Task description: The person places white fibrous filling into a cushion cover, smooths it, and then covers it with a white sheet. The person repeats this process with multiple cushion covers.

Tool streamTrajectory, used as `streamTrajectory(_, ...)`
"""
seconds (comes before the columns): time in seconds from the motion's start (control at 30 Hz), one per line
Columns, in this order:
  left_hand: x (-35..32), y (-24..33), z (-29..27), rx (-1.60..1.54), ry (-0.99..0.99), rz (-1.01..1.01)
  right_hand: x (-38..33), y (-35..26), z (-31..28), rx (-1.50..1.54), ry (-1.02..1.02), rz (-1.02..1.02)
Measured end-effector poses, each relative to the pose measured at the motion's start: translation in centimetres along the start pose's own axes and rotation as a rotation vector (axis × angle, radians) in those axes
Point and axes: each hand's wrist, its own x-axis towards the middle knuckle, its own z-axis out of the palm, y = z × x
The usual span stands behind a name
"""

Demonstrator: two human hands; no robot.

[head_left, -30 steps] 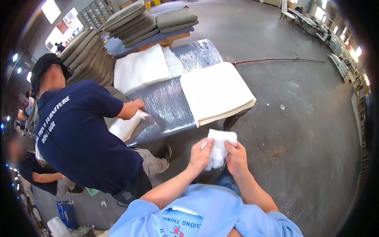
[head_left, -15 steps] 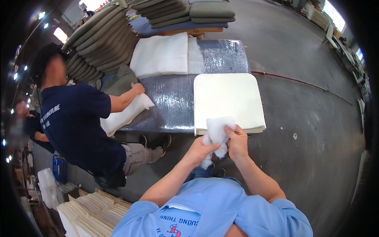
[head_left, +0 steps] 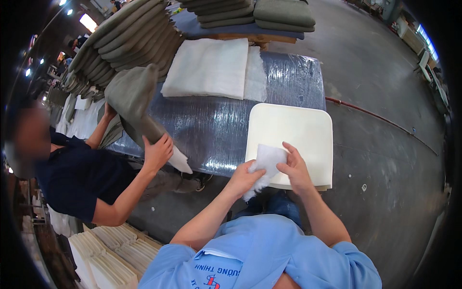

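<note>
A small piece of white fibre wadding, with a ragged lower end, is pinched between the thumb and fingers of my left hand. At its right edge is my right hand, thumb and forefinger spread apart; whether a fingertip touches the wadding I cannot tell. Both hands are over the near edge of a cream foam seat pad with rounded far corners. Another layer shows beneath that pad's near right corner. The pad lies at the right end of a table wrapped in shiny film.
White wadding sheets lie farther back on the table. To the left, a co-worker in a dark shirt handles a grey-green cushion cover with white filling protruding. Stacked grey-green cushions stand behind. Cream foam pieces are at lower left.
My right fingers have come away from their pinch and spread, while my left hand keeps the wadding. The co-worker has turned and lifted the grey-green cover. My view has shifted slightly.
</note>
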Motion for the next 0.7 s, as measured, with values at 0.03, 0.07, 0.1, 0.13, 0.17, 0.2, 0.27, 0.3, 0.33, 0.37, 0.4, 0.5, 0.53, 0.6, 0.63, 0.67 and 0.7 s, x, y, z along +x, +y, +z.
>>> streamTrajectory(0.03,0.3,0.1,-0.3,0.061,0.01,-0.003,0.8,-1.0,-0.8,-0.132,-0.045,0.016)
streamTrajectory(0.07,0.8,0.3,-0.5,0.121,0.014,-0.014,2.1,-2.0,-1.6,-0.263,-0.094,0.032)
streamTrajectory(0.1,1.3,0.6,-0.3,0.174,0.011,-0.029,3.1,-2.8,-2.4,-0.398,-0.139,0.051)
streamTrajectory(0.13,2.0,1.0,-0.1,0.233,0.01,-0.034,4.3,-3.3,-2.7,-0.464,-0.217,0.052)
streamTrajectory(0.17,2.2,1.2,0.2,0.25,-0.019,-0.033,5.5,-3.5,-2.6,-0.529,-0.297,0.053)
streamTrajectory(0.2,2.5,1.3,0.4,0.262,-0.017,-0.04,6.6,-3.6,-2.7,-0.589,-0.382,0.052)
streamTrajectory(0.27,3.6,1.3,1.3,0.291,-0.03,-0.046,9.0,-3.2,-4.0,-0.446,-0.413,0.177)
streamTrajectory(0.3,4.0,1.7,2.0,0.275,-0.03,-0.069,10.0,-2.9,-4.6,-0.375,-0.425,0.241)
streamTrajectory(0.33,4.5,2.1,2.7,0.258,-0.032,-0.092,10.8,-2.6,-5.3,-0.392,-0.379,0.177)
streamTrajectory(0.37,5.1,2.4,3.4,0.24,-0.036,-0.115,11.4,-2.3,-6.0,-0.41,-0.329,0.113)
streamTrajectory(0.4,5.4,2.0,3.4,0.208,-0.004,-0.144,11.8,-2.0,-5.9,-0.421,-0.299,0.054)
streamTrajectory(0.5,6.6,1.1,3.4,0.105,0.062,-0.198,12.8,-1.4,-6.3,-0.387,-0.241,0.037)
streamTrajectory(0.53,7.0,1.0,3.6,0.067,0.069,-0.196,12.9,-1.2,-6.5,-0.417,-0.254,0.032)
streamTrajectory(0.6,7.5,0.7,3.6,0.028,0.072,-0.202,12.8,-0.8,-6.8,-0.476,-0.278,0.015)
streamTrajectory(0.63,7.8,0.5,3.5,0.027,0.068,-0.209,13.1,-0.7,-6.9,-0.501,-0.27,0.026)
streamTrajectory(0.67,8.0,0.3,3.4,0.026,0.063,-0.217,13.4,-0.6,-7.1,-0.524,-0.261,0.038)
streamTrajectory(0.7,8.3,0.5,3.3,0.023,0.048,-0.235,13.8,-0.5,-7.5,-0.552,-0.242,0.053)
